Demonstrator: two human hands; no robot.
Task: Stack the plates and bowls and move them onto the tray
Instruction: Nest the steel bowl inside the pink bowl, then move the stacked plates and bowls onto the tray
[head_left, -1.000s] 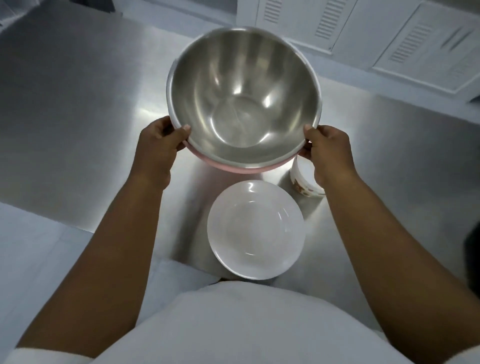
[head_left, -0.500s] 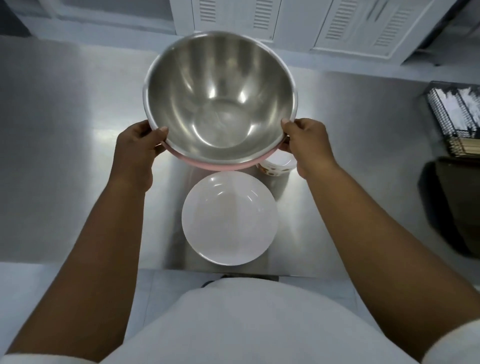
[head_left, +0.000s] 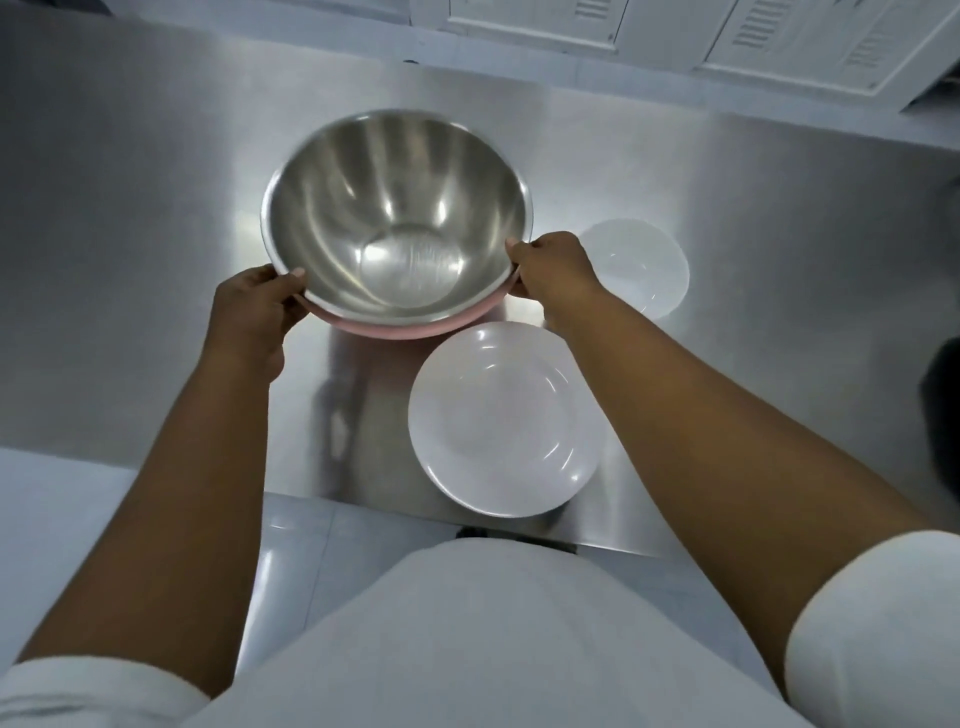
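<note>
A large steel bowl (head_left: 395, 218) sits nested in a pink bowl (head_left: 400, 328), of which only the lower rim shows. My left hand (head_left: 254, 317) grips the pair's left rim and my right hand (head_left: 553, 270) grips the right rim, holding both above the steel table (head_left: 130, 208). A white plate (head_left: 501, 418) lies on the table near its front edge, just right of and below the held bowls. A smaller white bowl (head_left: 649, 265) stands farther back on the right, partly hidden behind my right hand. No tray is in view.
White cabinet doors with vent slots (head_left: 727, 36) run along the far side of the table. A dark object (head_left: 943, 415) sits at the right edge of the view. The table's front edge (head_left: 363, 501) is close to my body.
The held bowls have moved left relative to the white plate, which was straight beneath them. The small white bowl, earlier hidden behind my right hand, now shows on the right.
</note>
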